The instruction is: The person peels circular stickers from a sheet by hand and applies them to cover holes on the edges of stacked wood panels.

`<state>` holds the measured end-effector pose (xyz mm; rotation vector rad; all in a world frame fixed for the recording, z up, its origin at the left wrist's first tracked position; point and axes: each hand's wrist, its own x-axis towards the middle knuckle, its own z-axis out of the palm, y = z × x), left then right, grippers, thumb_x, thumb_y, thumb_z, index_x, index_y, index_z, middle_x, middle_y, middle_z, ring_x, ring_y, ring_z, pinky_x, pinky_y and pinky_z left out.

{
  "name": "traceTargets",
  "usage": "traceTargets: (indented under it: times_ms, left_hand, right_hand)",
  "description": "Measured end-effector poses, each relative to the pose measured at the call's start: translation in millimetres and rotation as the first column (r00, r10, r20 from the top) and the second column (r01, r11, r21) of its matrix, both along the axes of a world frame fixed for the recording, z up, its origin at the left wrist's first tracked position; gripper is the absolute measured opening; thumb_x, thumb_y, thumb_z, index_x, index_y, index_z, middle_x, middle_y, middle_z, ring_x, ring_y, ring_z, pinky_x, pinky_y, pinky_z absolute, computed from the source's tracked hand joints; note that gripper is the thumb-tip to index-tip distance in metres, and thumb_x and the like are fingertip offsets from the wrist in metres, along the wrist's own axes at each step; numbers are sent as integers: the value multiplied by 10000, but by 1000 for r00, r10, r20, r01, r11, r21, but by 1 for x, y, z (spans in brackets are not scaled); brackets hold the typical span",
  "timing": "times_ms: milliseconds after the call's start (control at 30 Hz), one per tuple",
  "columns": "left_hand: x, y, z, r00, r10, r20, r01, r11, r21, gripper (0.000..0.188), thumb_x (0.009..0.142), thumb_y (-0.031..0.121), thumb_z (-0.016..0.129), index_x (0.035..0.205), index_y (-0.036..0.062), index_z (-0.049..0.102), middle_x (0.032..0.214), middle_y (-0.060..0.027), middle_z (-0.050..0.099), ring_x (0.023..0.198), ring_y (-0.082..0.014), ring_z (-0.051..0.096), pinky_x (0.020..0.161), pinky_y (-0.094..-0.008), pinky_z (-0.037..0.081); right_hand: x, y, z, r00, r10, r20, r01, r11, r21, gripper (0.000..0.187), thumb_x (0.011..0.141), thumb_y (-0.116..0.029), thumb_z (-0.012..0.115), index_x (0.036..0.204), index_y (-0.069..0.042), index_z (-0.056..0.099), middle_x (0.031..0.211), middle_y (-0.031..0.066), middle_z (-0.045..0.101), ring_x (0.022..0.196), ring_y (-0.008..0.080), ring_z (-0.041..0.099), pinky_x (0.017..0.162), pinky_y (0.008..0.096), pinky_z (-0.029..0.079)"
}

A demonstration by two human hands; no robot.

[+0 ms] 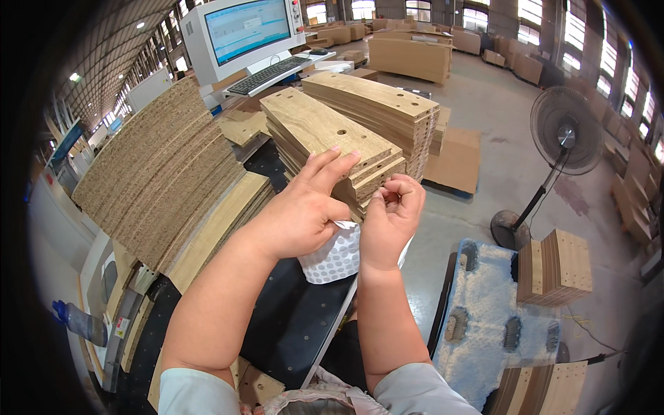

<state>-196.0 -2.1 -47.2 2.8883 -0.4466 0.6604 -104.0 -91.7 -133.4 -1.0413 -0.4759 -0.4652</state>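
Observation:
My left hand (pixel 304 211) rests two outstretched fingers on the top of a stack of wood-grain boards (pixel 325 128). Its other fingers are curled on a white sheet with rows of grey round dots (pixel 332 259), which hangs below the hand. By the near right end of that stack is my right hand (pixel 393 221), its fingers curled and thumb against fingertips. Whatever it may pinch is too small or hidden to make out. The top board has a round dark hole near its middle, and its ends show raw chipboard with drilled holes.
A second board stack (pixel 373 97) stands just behind. Left are tall chipboard panels (pixel 159 166) and a black worktable (pixel 290 325). A monitor (pixel 249 34) and keyboard (pixel 270 75) sit at the back. Right are a pedestal fan (pixel 566 135), a blue-white pallet (pixel 477 346) and bundled boards (pixel 553 268).

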Motion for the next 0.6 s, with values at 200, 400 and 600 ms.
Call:
traceTargets:
  times_ms: [200, 400, 600]
  left_hand:
    - [0, 1, 2, 1000, -7, -21, 7, 1000, 1, 153, 582, -48, 579, 681, 61, 621, 1394, -195, 330, 1290, -430, 264, 1049, -484, 272]
    - [0, 2, 1, 1000, -3, -13, 3, 1000, 19, 157, 579, -44, 580, 685, 63, 626, 1395, -198, 328, 1290, -434, 262, 1049, -482, 278]
    - [-1, 2, 2, 1000, -2, -27, 2, 1000, 14, 193, 581, -41, 585, 718, 76, 654, 1398, -182, 325, 1292, -424, 263, 1053, -475, 282]
  right_hand:
    - [-1, 0, 2, 998, -50, 38, 52, 997, -59, 282, 705, 125, 478, 932, -41, 483, 1079, 121, 459, 968, 206, 484, 778, 286, 438]
    - [0, 3, -3, 996, -62, 62, 64, 997, -47, 300, 711, 119, 494, 960, -48, 472, 1089, 124, 464, 1011, 230, 481, 855, 317, 415]
    - [13, -17, -3, 994, -67, 83, 71, 997, -40, 198, 706, 57, 606, 868, -36, 542, 1001, 117, 501, 972, 252, 498, 858, 348, 407]
